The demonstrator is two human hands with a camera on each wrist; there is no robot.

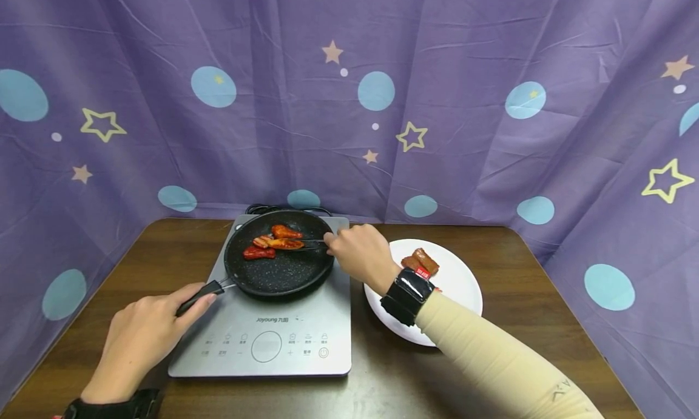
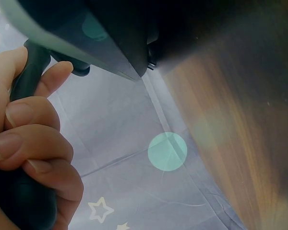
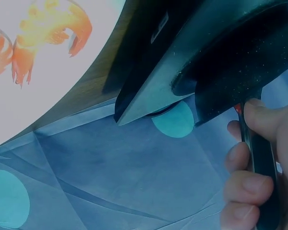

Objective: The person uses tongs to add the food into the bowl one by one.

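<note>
On the left, my left hand point(image 1: 144, 325) grips the black handle point(image 1: 199, 298) of a round frying pan point(image 1: 273, 279), its fingers wrapped round the handle point(image 2: 26, 201) in the left wrist view. Several reddish-brown cooked meat pieces point(image 1: 259, 253), shaped like chicken wings, lie in the pan. My right hand point(image 1: 363, 252) reaches over the pan's right edge, holding slim metal tongs point(image 1: 314, 243). Their ends meet the middle piece point(image 1: 281, 244). In the right wrist view, the thumb and fingers close round the tongs' dark handle point(image 3: 265, 177).
Under the pan sits a silver induction cooker point(image 1: 218, 361), with a black cord point(image 1: 262, 209) behind it. A white plate point(image 1: 464, 291) stands to its right, bearing brown pieces point(image 1: 420, 261) and partly covered by my right wrist. A purple curtain point(image 1: 306, 134) hangs behind the wooden table point(image 1: 524, 273).
</note>
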